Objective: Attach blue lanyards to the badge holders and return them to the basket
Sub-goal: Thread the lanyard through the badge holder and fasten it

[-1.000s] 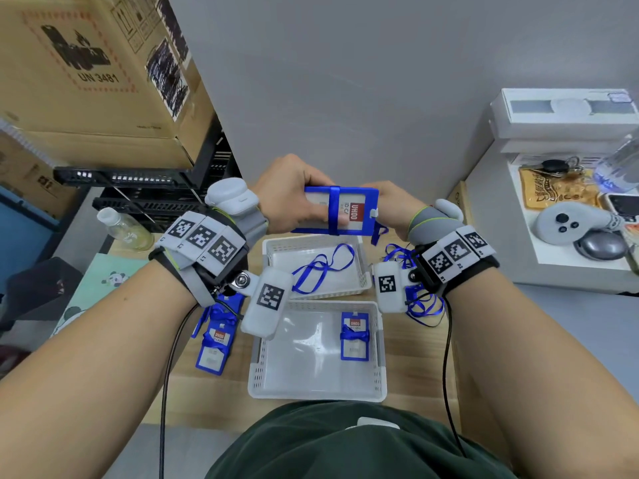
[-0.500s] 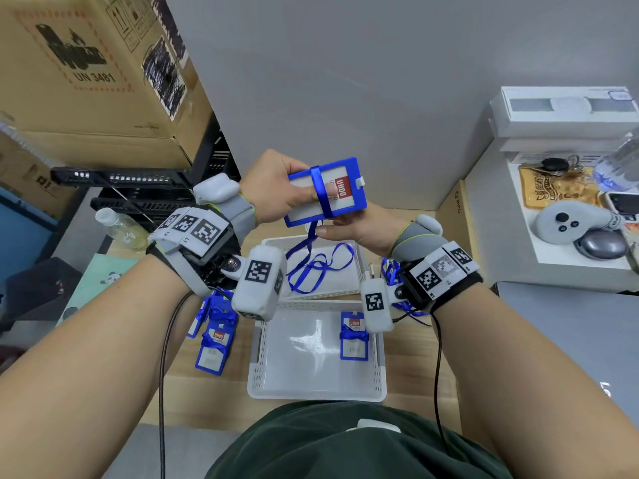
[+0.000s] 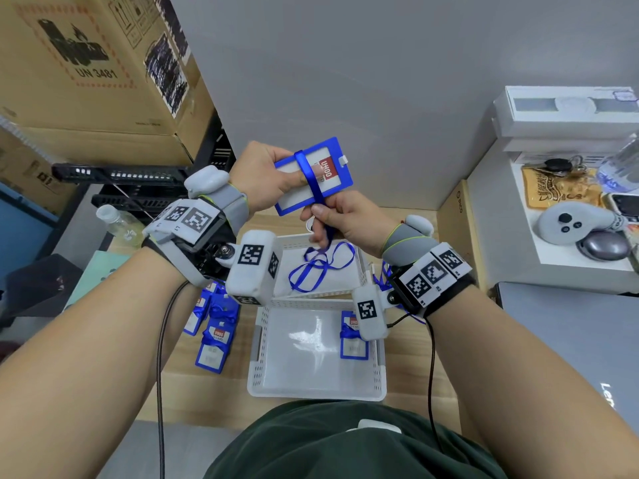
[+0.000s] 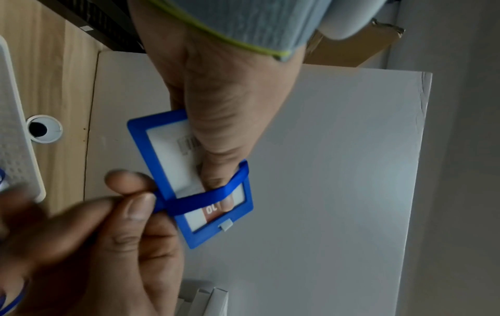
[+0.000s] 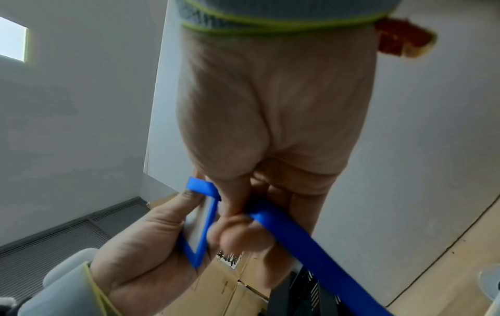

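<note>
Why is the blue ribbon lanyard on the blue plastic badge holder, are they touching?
Touching. In the head view the blue ribbon lanyard lies wrapped across the blue plastic badge holder; the left wrist view shows it bent round the frame's edge.

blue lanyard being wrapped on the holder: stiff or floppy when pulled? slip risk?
Probably floppy: the blue lanyard bends flat around the badge holder and its free end drops in loose loops into the far basket. Likely light, since the right hand controls it with a fingertip pinch. Its smooth ribbon look suggests it could slide on the plastic frame unless kept taut.
</note>
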`<state>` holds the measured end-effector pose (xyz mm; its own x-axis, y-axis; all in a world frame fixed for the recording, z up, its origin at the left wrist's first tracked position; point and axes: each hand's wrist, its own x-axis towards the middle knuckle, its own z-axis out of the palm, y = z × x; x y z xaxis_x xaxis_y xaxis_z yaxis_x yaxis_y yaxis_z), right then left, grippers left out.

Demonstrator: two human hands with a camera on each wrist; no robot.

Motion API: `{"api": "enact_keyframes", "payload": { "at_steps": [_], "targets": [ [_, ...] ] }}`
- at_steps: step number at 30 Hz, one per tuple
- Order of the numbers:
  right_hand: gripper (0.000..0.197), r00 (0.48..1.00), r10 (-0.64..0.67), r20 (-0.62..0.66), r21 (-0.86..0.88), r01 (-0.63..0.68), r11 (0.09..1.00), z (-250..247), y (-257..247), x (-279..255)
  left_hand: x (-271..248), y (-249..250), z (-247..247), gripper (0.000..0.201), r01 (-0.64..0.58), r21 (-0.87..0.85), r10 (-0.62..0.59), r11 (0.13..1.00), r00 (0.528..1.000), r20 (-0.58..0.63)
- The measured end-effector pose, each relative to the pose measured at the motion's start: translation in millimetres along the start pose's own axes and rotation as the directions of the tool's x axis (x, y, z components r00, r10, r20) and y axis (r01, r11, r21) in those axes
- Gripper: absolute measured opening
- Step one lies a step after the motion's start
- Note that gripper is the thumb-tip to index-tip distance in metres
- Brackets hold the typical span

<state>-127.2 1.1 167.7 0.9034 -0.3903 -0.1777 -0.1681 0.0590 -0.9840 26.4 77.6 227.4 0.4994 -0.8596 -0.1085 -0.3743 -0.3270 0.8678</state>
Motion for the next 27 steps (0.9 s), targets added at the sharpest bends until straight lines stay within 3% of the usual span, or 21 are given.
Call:
{"api": "enact_keyframes", "payload": {
  "at_steps": [5, 8, 12, 17, 21, 27],
  "targets": [
    [0.029, 0.994, 0.107, 0.012, -0.008, -0.107, 0.994, 1, -7, -1, 7, -8, -2, 0.028, 0.004, 0.189, 0.014, 0.982, 0.996, -0.091],
    [0.032, 0.991, 0.131, 0.012, -0.011, -0.131, 0.991, 1, -13, -2, 9, -10, -4, 0.028, 0.005, 0.383, 0.034, 0.924, 0.995, -0.095],
    [0.03, 0.994, 0.106, -0.002, -0.046, -0.106, 0.993, -2, -27, -6, 5, -10, -3, 0.023, -0.069, 0.634, 0.065, 0.77, 0.997, 0.029],
    [0.017, 0.994, -0.003, -0.107, -0.246, -0.023, 0.969, -15, -40, -8, -3, -2, 3, 0.028, -0.217, 0.726, 0.063, 0.652, 0.97, 0.233],
    [0.018, 0.962, -0.084, -0.261, -0.48, -0.054, 0.875, -25, -35, 0, -10, 2, 9, 0.037, -0.305, 0.671, 0.081, 0.676, 0.936, 0.343],
    [0.015, 0.941, -0.155, -0.3, -0.577, -0.049, 0.815, -32, -27, 5, -14, 3, 13, 0.075, -0.269, 0.559, 0.086, 0.784, 0.939, 0.332]
  ]
}}
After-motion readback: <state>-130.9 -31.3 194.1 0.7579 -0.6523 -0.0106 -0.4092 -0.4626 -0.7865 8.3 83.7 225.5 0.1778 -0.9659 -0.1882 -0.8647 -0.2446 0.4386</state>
